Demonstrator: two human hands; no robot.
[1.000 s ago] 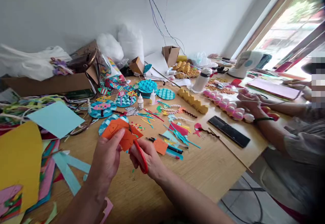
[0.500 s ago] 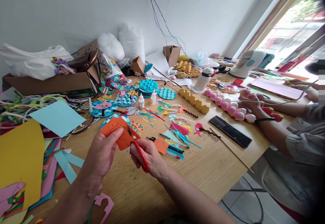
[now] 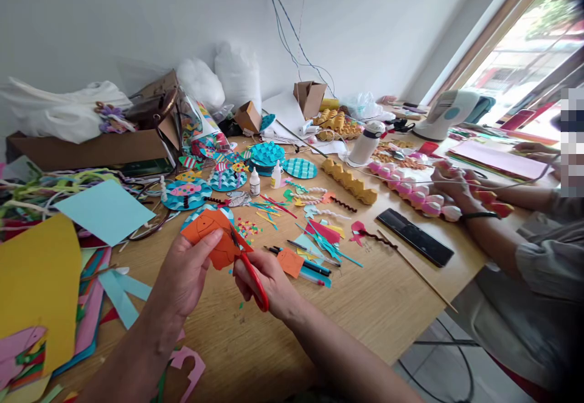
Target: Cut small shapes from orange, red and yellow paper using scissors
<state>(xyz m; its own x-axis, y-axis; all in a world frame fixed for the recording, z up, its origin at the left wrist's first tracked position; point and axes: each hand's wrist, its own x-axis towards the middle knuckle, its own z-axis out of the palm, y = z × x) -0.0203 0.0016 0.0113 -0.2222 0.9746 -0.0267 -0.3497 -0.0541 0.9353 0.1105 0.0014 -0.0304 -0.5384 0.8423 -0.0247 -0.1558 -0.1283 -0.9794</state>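
A left hand [image 3: 185, 278] pinches orange paper [image 3: 212, 232] above the tabletop [image 3: 319, 330]; the right hand [image 3: 269, 284] grips red scissors [image 3: 254, 281], blades at the sheet; light, flexible and easily creased, it is best held by its uncut margin.

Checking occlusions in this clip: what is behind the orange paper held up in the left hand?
Beyond the orange paper, a blue wavy disc shows along its upper edge. The disc's nearer part, and anything else behind the paper and left hand, is covered.
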